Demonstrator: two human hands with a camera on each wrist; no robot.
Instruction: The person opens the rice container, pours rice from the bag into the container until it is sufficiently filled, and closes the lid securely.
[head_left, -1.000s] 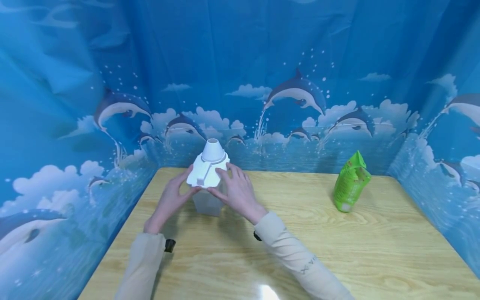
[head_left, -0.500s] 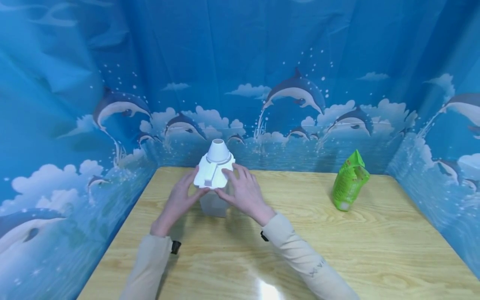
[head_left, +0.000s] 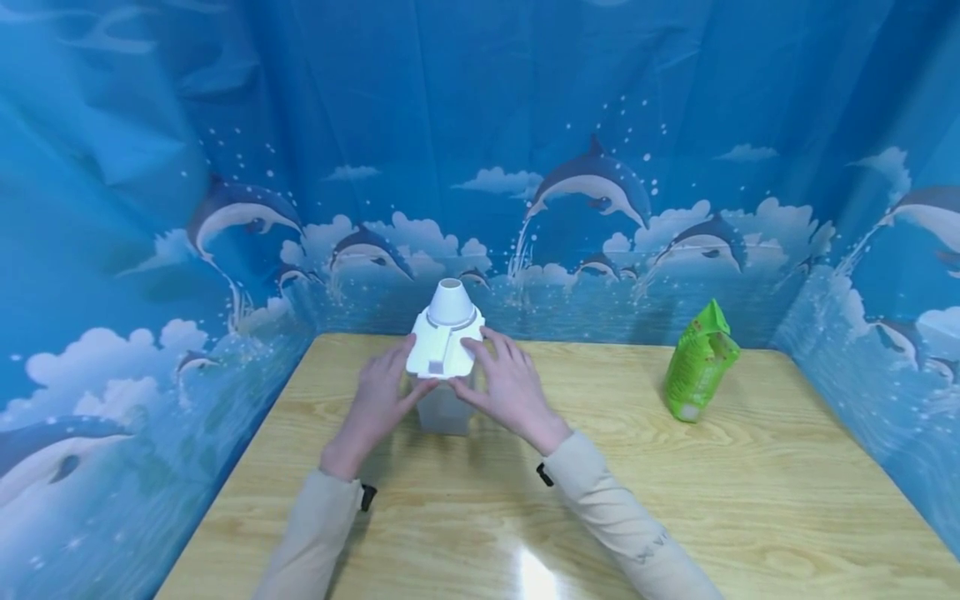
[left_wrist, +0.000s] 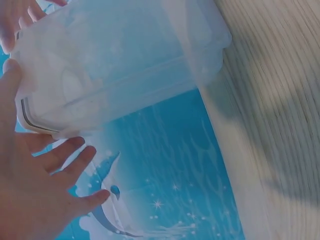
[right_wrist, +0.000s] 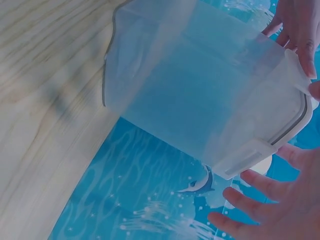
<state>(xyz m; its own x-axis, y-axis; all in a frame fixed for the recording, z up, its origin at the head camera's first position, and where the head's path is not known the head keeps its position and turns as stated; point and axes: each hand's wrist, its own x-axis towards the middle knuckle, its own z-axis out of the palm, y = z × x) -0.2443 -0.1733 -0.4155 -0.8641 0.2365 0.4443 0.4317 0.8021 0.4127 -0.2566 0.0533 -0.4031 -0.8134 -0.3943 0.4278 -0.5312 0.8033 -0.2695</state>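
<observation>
A tall translucent storage container (head_left: 444,412) stands upright at the left back of the table, between my two hands. Its white lid (head_left: 435,348) carries a white cone-shaped cup (head_left: 451,305) with a narrow round top. My left hand (head_left: 377,395) grips the lid's left edge, thumb along the near side. From the right, my right hand (head_left: 513,388) grips the opposite edge, its thumb also at the near side. In the left wrist view, the clear wall (left_wrist: 125,60) looks see-through, and the other fingers of the left hand (left_wrist: 40,185) spread below the rim.
Off to the right, a bright green bag (head_left: 699,367) with a folded, pointed top stands on the wooden table (head_left: 600,467). Blue curtains (head_left: 465,108) printed with dolphins and clouds enclose the table at the back and both sides.
Both hands have moved the storage container a little to the right, keeping their grip on its lid. The green bag stays where it was.
</observation>
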